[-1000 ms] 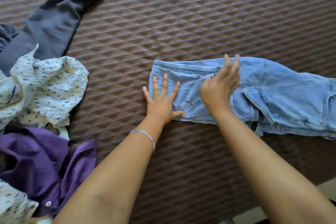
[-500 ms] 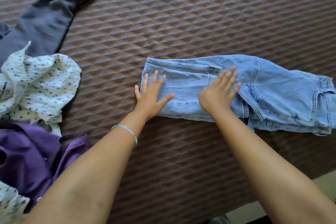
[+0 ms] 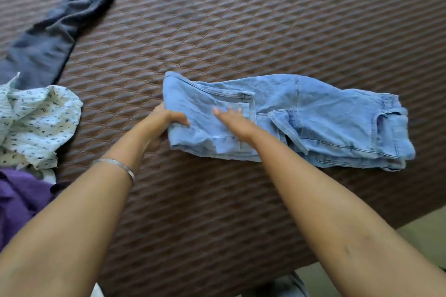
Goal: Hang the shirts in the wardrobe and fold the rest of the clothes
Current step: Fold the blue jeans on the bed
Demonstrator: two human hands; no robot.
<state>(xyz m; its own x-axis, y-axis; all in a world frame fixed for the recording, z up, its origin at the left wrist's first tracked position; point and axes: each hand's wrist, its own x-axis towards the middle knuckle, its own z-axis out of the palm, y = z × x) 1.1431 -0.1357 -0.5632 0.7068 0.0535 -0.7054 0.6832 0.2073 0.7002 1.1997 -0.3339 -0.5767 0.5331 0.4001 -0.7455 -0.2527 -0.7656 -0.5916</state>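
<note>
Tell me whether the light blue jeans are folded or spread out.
Folded, partly. The jeans lie doubled in layers on the bedspread; the left hand grips one end, the right hand presses flat on top.

Both forearms are bare, with no sleeves in view. A thin silver bangle (image 3: 115, 165) circles the left wrist (plain, slightly shiny). The left hand (image 3: 166, 118) and the right hand (image 3: 233, 120) wear no gloves.

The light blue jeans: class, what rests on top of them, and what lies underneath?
On the light blue jeans the right hand lies flat; the left hand grips their left end. The brown quilted bedcover surrounds them; whatever lies directly beneath is covered.
</note>
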